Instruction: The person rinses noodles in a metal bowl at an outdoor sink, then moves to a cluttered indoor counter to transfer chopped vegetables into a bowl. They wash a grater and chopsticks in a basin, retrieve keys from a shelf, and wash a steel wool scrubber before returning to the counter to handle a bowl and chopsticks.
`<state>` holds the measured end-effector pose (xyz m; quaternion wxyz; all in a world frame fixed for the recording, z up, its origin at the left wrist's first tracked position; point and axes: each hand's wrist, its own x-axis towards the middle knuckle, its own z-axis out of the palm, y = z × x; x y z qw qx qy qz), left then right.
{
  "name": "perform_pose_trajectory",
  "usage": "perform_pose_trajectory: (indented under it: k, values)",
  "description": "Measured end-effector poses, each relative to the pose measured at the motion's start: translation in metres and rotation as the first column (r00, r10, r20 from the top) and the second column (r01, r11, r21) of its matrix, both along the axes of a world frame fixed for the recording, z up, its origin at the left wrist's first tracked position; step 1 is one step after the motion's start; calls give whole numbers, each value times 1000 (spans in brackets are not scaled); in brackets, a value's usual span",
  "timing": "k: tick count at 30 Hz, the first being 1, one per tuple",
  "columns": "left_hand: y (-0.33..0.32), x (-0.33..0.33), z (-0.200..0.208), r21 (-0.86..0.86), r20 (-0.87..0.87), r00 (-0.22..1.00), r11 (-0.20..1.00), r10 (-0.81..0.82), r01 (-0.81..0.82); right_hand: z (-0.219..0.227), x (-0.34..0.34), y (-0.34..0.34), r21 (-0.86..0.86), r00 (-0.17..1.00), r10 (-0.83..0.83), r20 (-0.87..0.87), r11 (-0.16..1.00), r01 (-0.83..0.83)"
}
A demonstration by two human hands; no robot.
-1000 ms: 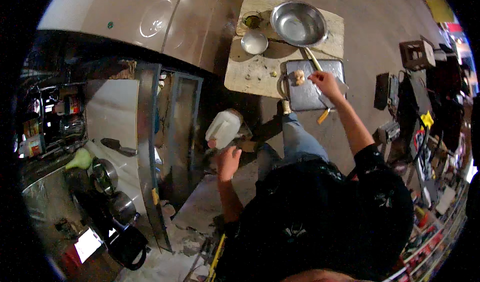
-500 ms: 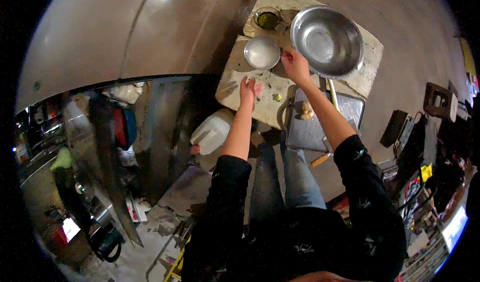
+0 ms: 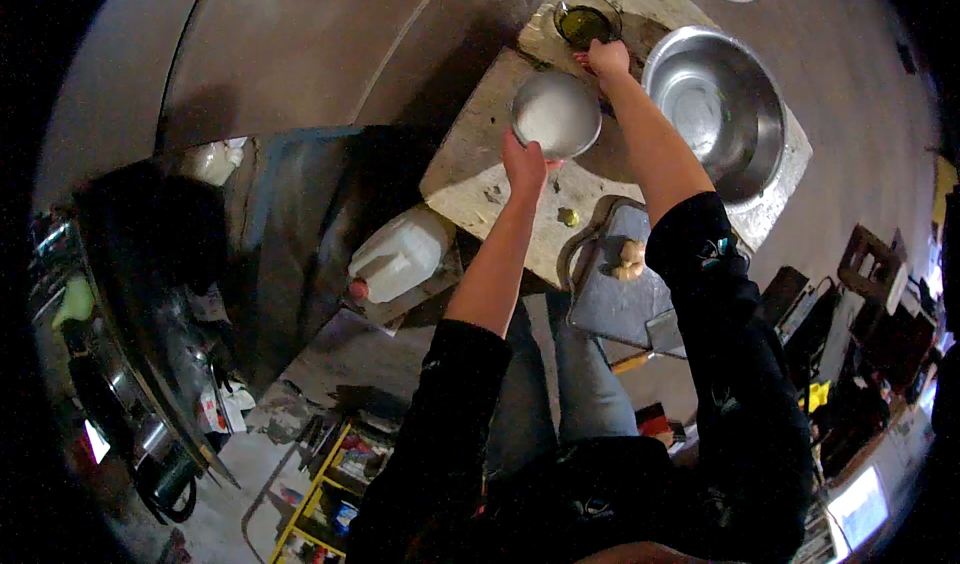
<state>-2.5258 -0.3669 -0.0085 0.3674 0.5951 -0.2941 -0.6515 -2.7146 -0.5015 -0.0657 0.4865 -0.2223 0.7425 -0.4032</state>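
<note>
My left hand (image 3: 526, 169) grips the near rim of a small metal bowl (image 3: 590, 136) holding something white. My right hand (image 3: 608, 59) reaches past that bowl and closes on the near edge of a clear glass bowl (image 3: 617, 24) with dark green contents. Whether either bowl is lifted off the worn, pale tabletop (image 3: 480, 134) is hard to tell. To the right of my right forearm stands a large steel basin (image 3: 775, 114). A small green piece (image 3: 568, 218) lies on the near part of the tabletop.
A grey board (image 3: 605, 294) at the near edge carries a knobbly ginger-like piece (image 3: 630, 259) and a wide blade with an orange-brown handle (image 3: 632, 363). Below the table's left side is a whitish plastic jug (image 3: 400, 254) with a red cap. A yellow-framed rack (image 3: 315, 489) stands lower left.
My left hand has moved up to the metal bowl and taken hold of it. My right hand has moved from beside that bowl to the glass bowl. The view has turned and shifted.
</note>
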Motion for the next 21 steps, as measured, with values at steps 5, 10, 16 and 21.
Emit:
perform_pose_trajectory:
  k: [5,10,16,21]
  values:
    - [15,25,24,8,19,999,999,31,-31,19,-1,3,12,992,-125,-23,992,125]
    - [36,63,72,-131,-60,998,991,15,-23,70,11,39,15,958,91,-272,996,-91]
    - [68,127,191,-76,-32,999,997,-2,-1,159,8,81,-24,614,481,-626,775,-632]
    - [110,198,312,-84,-73,997,996,18,-25,350,63,126,-84,756,604,-253,764,-639]
